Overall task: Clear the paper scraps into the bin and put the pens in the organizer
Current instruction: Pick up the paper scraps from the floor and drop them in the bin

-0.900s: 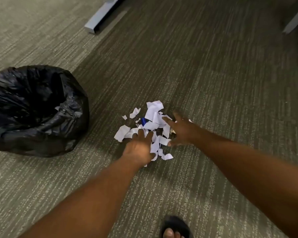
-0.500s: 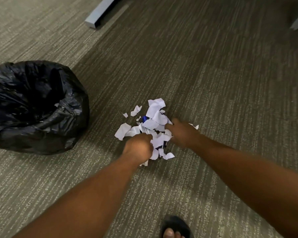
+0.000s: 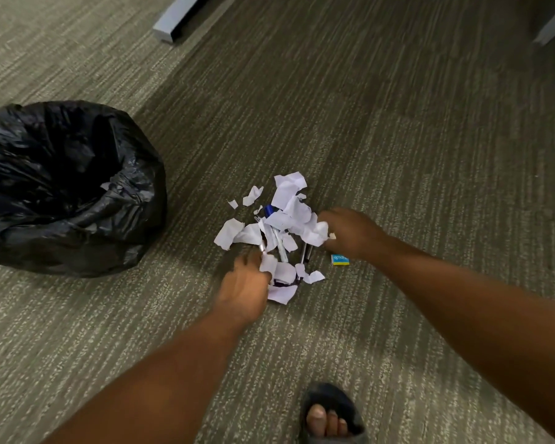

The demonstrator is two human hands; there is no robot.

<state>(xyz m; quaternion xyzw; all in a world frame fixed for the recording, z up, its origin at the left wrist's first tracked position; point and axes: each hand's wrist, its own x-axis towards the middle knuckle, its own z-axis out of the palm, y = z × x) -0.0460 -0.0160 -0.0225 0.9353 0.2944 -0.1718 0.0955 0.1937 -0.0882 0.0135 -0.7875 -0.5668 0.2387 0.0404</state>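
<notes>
A heap of white paper scraps lies on the carpet in the middle of the view. Pens show between the scraps, one with a blue cap. My left hand is at the near edge of the heap, its fingers closed on a scrap. My right hand is at the heap's right side, closed on a bunch of scraps. The bin, lined with a black bag, stands on the floor to the left, open at the top. No organizer is in view.
A small blue and yellow box lies just under my right wrist. My foot in a dark sandal is at the bottom edge. Grey furniture feet rest on the carpet at the top left and top right.
Both hands went from spread over the heap to closed on scraps. The scraps they pulled aside uncovered the pens and the small blue box.
</notes>
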